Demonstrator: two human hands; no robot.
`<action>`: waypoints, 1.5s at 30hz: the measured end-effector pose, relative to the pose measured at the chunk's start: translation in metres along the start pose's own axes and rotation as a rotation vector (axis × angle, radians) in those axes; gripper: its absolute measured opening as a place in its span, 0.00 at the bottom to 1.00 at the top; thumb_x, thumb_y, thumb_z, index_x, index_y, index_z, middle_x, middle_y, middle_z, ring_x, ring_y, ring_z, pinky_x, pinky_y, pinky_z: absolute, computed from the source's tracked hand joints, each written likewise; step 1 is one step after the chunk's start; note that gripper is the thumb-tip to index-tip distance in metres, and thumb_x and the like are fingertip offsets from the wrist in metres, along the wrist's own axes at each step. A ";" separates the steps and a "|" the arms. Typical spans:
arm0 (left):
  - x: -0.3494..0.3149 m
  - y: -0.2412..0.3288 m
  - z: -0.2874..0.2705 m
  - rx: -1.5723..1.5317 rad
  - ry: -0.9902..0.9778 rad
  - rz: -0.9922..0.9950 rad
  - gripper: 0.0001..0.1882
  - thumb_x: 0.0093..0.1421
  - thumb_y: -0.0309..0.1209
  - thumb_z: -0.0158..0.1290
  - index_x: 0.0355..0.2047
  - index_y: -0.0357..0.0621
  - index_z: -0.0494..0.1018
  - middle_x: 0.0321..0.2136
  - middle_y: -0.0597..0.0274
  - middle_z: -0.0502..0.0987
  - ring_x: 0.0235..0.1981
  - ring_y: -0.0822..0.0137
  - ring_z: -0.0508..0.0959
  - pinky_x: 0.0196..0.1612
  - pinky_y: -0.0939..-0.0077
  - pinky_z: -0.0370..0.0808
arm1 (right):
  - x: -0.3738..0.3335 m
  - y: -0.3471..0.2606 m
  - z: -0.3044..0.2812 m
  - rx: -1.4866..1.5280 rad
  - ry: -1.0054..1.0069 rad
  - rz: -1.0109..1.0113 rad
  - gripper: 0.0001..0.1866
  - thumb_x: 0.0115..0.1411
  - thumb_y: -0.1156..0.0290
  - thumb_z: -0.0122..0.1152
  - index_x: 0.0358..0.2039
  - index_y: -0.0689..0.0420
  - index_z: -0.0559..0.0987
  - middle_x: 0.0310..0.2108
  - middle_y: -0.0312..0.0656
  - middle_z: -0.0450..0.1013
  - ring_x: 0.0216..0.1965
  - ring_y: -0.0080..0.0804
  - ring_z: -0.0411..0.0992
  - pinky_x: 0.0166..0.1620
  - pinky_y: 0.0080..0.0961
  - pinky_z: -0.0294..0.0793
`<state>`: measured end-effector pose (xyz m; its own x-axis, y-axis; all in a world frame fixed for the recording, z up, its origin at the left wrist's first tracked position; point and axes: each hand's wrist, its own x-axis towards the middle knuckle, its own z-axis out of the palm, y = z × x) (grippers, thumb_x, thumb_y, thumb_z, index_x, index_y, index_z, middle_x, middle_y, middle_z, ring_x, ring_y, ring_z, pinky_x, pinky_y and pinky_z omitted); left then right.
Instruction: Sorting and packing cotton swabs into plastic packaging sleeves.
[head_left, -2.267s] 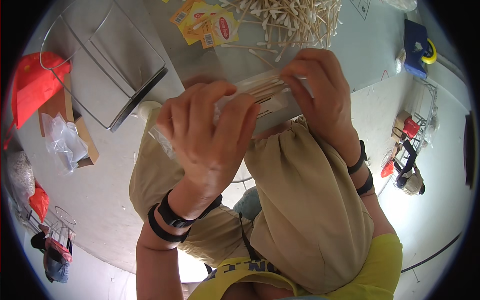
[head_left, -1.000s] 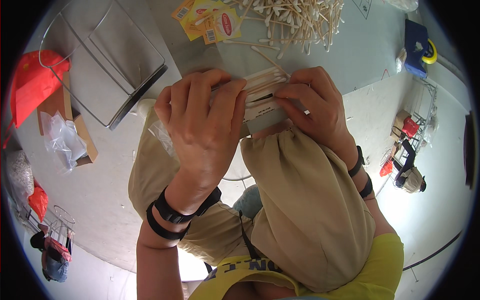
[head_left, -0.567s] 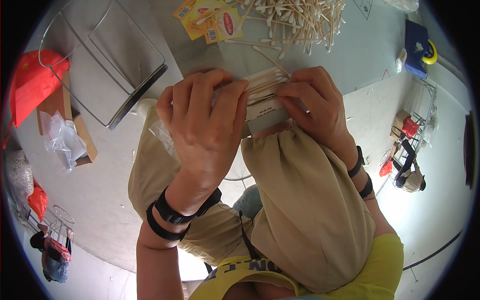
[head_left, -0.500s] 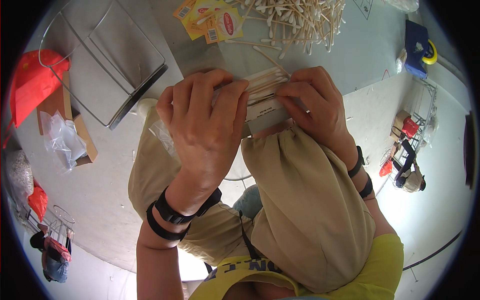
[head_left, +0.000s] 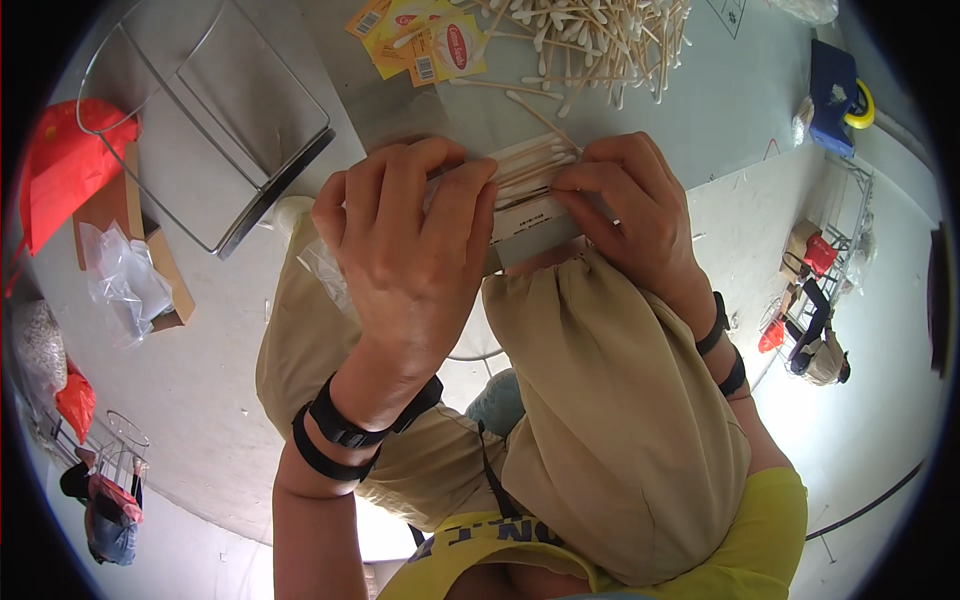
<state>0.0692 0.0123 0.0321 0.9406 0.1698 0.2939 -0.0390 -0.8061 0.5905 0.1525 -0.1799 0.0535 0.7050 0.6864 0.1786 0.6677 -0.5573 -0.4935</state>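
Between my hands, at the table's near edge, lies a row of cotton swabs [head_left: 530, 168] side by side. Below them runs a pale printed strip [head_left: 522, 218]; whether both belong to one packet I cannot tell. My left hand [head_left: 405, 235] grips the left end with curled fingers, its back hiding that end. On the other end, my right hand [head_left: 635, 205] pinches with thumb and forefinger beside the swab tips. One loose swab [head_left: 540, 117] slants from the table down to my right fingers. Beyond lies a heap of cotton swabs [head_left: 600, 40].
Yellow and orange printed cards [head_left: 455, 45] lie left of the heap. A metal wire frame [head_left: 265, 185] stands to the left, near a cardboard box [head_left: 165, 265] with clear plastic and a red bag [head_left: 75, 165]. At the right is a blue object [head_left: 830, 95] with a yellow ring. People work further off on both sides.
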 end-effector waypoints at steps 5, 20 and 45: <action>0.001 0.000 0.000 -0.001 0.002 0.009 0.11 0.51 0.27 0.64 0.36 0.51 0.78 0.37 0.70 0.75 0.42 0.64 0.75 0.49 0.63 0.63 | 0.000 -0.001 -0.001 0.004 0.018 -0.017 0.12 0.45 0.77 0.72 0.31 0.52 0.81 0.32 0.36 0.71 0.31 0.36 0.72 0.31 0.30 0.74; 0.001 0.002 -0.003 0.031 -0.043 -0.002 0.17 0.50 0.35 0.68 0.41 0.54 0.80 0.39 0.73 0.76 0.42 0.67 0.74 0.53 0.66 0.62 | -0.005 0.001 -0.005 0.004 0.142 0.156 0.14 0.47 0.79 0.71 0.36 0.54 0.81 0.35 0.40 0.72 0.33 0.38 0.73 0.32 0.31 0.75; -0.004 0.003 0.000 0.042 -0.087 0.027 0.23 0.47 0.36 0.69 0.45 0.57 0.79 0.43 0.72 0.74 0.45 0.65 0.73 0.54 0.62 0.62 | 0.002 0.009 -0.011 0.076 0.113 0.283 0.11 0.54 0.84 0.65 0.38 0.58 0.80 0.40 0.43 0.74 0.38 0.37 0.76 0.38 0.29 0.78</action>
<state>0.0652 0.0090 0.0332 0.9652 0.0995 0.2417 -0.0519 -0.8332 0.5505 0.1623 -0.1889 0.0589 0.8851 0.4506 0.1164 0.4247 -0.6795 -0.5982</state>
